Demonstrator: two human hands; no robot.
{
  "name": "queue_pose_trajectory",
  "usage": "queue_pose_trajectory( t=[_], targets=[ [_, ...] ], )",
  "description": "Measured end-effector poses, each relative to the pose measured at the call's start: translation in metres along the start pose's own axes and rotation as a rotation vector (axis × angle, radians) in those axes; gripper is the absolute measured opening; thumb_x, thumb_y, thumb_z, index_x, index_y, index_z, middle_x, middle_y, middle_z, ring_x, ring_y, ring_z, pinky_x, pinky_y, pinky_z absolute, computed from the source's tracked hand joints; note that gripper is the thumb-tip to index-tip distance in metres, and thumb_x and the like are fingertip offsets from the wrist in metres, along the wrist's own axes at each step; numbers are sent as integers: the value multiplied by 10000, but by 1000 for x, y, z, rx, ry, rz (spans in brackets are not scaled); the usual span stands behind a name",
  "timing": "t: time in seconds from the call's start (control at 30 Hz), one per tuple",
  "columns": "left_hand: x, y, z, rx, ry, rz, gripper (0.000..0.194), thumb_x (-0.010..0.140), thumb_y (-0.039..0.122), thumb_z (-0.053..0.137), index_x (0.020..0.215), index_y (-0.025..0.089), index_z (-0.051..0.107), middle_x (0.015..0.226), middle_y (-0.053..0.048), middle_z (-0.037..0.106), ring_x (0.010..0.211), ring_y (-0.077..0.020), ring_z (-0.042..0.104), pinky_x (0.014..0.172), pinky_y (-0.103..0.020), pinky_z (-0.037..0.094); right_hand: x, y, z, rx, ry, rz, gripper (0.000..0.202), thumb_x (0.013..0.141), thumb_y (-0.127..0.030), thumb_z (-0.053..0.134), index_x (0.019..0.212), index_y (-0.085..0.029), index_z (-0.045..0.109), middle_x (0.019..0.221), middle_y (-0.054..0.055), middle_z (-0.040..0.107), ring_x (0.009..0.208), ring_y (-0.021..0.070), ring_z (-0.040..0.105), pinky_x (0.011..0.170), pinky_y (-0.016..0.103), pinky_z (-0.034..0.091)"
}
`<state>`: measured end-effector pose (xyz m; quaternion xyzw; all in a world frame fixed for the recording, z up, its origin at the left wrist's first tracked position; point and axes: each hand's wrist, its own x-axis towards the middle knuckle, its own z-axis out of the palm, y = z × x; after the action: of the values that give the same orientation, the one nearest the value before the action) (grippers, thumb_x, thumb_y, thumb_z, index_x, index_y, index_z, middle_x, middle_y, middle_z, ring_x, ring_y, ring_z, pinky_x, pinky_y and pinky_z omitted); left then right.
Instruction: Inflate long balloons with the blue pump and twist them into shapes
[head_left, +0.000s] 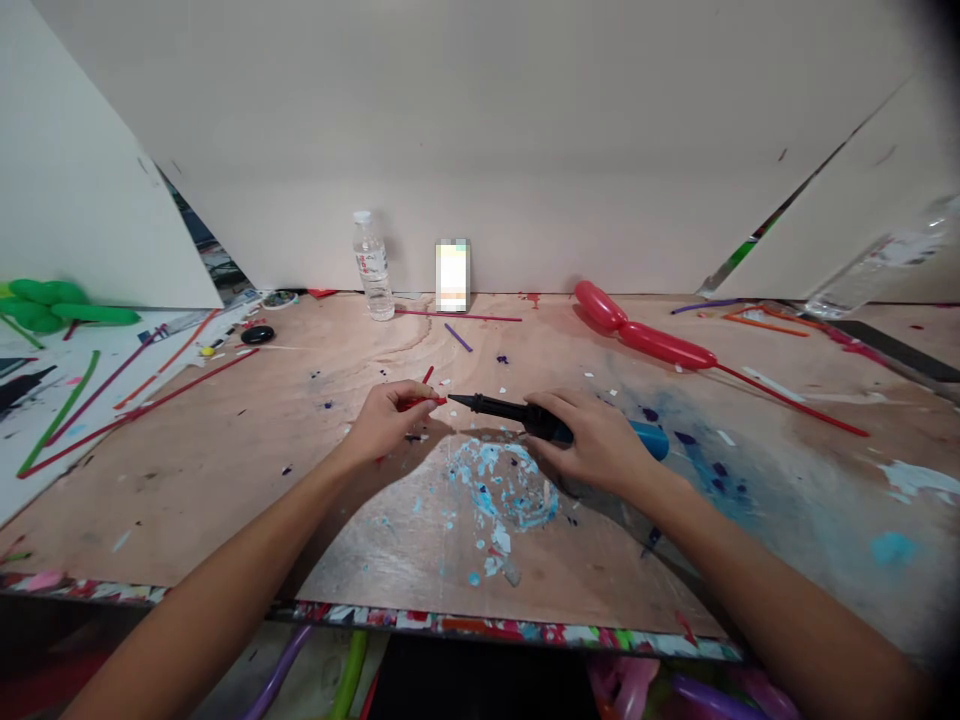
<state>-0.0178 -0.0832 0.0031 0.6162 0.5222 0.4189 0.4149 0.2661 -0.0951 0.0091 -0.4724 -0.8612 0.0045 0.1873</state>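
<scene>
My left hand (394, 415) pinches a thin red uninflated balloon (428, 376) between thumb and fingers. The balloon's end faces the narrow tip of a hand pump (499, 407), very close to it; whether they touch I cannot tell. Around the pump's black body my right hand (589, 435) is closed, and its blue barrel (651, 438) sticks out to the right. Farther back on the right lies a partly inflated red balloon (667, 345), with one twist and a long limp tail.
A water bottle (373, 268) and a propped phone (453, 276) stand by the back wall. Several limp balloons and a green balloon shape (52, 305) lie left. Another bottle (881, 262) leans at right. Dried blue paint (502, 485) marks the wooden table (360, 550).
</scene>
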Motion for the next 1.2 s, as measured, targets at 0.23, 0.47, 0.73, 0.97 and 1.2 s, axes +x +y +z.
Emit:
queue_pose_trajectory(
  t=[0.23, 0.47, 0.73, 0.97, 1.2],
  targets=[
    [-1, -1, 0, -42, -23, 3, 216, 757, 335, 658, 851, 146, 704, 742, -43, 679, 587, -103, 582, 536, -223, 459, 0, -2, -1, 5, 8, -13, 454, 844, -403, 563, 1250, -202, 565, 1177, 95, 632, 1043, 267, 601, 878, 370, 470],
    [1, -2, -1, -43, -1, 10, 216, 759, 333, 660, 856, 144, 699, 732, -38, 671, 580, -100, 571, 530, -220, 447, 0, -3, -1, 17, -6, -16, 451, 838, -374, 564, 1254, -201, 563, 1172, 97, 637, 1040, 266, 603, 882, 383, 472],
    [-3, -5, 4, 8, -13, 6, 235, 734, 315, 669, 900, 150, 691, 789, -50, 686, 661, -134, 606, 586, -249, 474, 0, -3, 0, 32, -36, -14, 465, 812, -339, 579, 1261, -219, 558, 1197, 91, 630, 1053, 267, 601, 886, 386, 470],
    [-6, -1, 7, 5, 8, -5, 217, 726, 299, 671, 888, 156, 695, 808, -59, 688, 677, -139, 615, 585, -248, 473, 1, -6, -2, 31, -34, -44, 443, 812, -326, 574, 1238, -203, 563, 1185, 91, 633, 1061, 262, 592, 900, 377, 460],
    [-7, -6, 10, 19, 15, 25, 178, 727, 296, 661, 847, 168, 685, 764, -45, 669, 667, -141, 607, 597, -260, 480, 0, -5, 1, 32, -33, -61, 466, 804, -324, 576, 1259, -223, 549, 1203, 89, 629, 1069, 266, 592, 910, 387, 455]
  ],
)
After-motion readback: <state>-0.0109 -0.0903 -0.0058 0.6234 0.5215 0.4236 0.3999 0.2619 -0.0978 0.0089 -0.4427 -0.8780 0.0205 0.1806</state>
